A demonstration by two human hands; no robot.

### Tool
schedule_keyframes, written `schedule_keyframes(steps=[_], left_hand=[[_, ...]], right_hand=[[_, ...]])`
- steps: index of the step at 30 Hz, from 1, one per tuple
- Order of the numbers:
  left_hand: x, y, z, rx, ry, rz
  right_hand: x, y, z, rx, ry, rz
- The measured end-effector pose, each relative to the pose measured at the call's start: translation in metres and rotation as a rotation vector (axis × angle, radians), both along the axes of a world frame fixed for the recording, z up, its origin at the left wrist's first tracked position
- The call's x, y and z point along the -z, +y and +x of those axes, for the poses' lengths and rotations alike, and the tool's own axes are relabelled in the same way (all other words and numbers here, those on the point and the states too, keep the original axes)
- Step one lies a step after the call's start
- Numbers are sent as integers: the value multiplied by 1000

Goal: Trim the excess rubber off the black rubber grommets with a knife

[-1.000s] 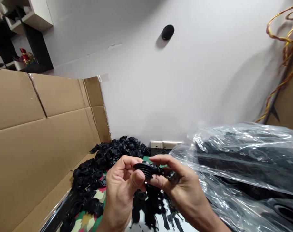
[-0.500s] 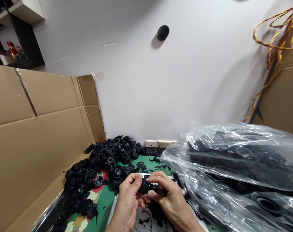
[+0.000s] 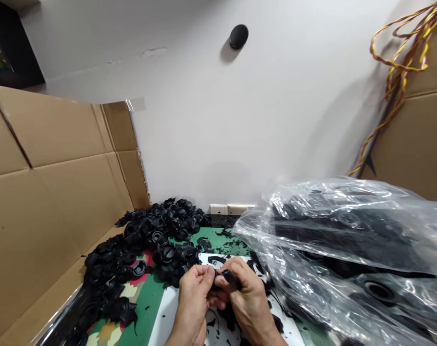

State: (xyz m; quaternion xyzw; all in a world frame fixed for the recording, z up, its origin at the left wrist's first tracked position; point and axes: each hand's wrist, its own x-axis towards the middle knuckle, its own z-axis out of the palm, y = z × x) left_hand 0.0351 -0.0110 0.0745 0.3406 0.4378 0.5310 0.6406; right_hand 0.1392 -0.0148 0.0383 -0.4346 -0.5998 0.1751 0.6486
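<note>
Head: rounded, glossy black object point(image 3: 232, 279) in fingers point(image 3: 242, 267)

Wall point(image 3: 189, 129) bright, evenly lit, greying along the top. Round black fixture point(image 3: 239, 37) casts a soft shadow down-left; light from upper right. White glare streaks clear plastic bag point(image 3: 348, 216). Black parts point(image 3: 164, 226) sink toward silhouette, as does dark object point(image 3: 232, 279) in right hand point(image 3: 252, 302). Wide-angle stretch slants cardboard point(image 3: 59, 192) at the left edge.
</note>
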Motion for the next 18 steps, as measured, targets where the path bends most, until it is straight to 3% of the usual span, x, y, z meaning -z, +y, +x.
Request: schedule_keyframes(steps=[6,13,18], left_hand=[[6,-1,-9,73,164,117],[0,-6,-25,74,468,211],[8,-34,-22,126,413,147]], right_hand=[[-5,-1,-2,81,-148,21],[-7,-9,-16,67,-183,-41],[-5,4,5,181,-174,-106]])
